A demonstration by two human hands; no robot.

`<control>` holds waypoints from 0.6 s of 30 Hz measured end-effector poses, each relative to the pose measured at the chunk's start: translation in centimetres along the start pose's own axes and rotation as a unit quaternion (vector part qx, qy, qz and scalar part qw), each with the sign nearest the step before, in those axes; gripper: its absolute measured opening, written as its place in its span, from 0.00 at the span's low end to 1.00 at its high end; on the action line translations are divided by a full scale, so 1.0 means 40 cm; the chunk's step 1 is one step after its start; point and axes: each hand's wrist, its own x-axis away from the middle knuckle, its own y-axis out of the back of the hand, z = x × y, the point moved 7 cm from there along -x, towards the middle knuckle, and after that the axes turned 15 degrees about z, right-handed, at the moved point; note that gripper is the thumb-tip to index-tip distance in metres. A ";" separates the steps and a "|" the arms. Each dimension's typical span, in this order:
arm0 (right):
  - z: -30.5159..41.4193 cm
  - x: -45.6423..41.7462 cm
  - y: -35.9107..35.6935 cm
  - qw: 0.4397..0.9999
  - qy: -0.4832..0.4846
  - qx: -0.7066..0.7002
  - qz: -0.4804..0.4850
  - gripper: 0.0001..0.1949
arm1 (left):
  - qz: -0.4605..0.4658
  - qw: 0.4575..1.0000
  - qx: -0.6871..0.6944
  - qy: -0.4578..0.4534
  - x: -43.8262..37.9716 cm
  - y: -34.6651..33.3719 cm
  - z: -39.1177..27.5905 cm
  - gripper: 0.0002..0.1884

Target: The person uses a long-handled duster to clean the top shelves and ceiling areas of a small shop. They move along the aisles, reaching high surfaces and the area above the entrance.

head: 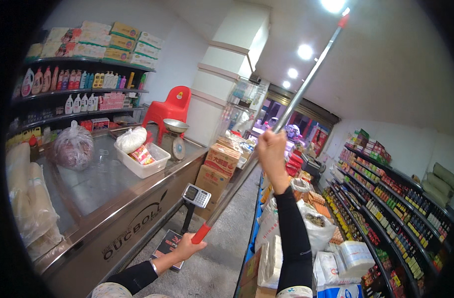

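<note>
A long metal pole point(305, 85) slants up from low centre toward the ceiling at the upper right. Its lower end has a red grip, and a red fitting point(344, 20) sits near its far tip, close to a ceiling lamp. My left hand point(186, 246) is closed around the red grip point(201, 233), above a platform scale. Higher up, my right hand point(272, 151) is wrapped around the pole's shaft. Both forearms wear black sleeves. Whether anything is fixed to the pole's far tip is hard to tell against the light.
To the left stands a glass-topped chest freezer point(111, 193) bearing a white plastic bin point(143, 167), a red plastic chair point(173, 106) and a dial scale point(177, 149). The platform scale's display point(196, 195) rises beside cartons point(212, 186). Open sacks point(316, 227) and stocked shelves point(390, 201) line the right.
</note>
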 end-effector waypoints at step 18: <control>0.099 -0.584 -0.656 0.992 0.052 -0.077 0.086 0.06 | 0.049 0.947 0.318 -0.029 -0.273 0.354 -0.110 0.15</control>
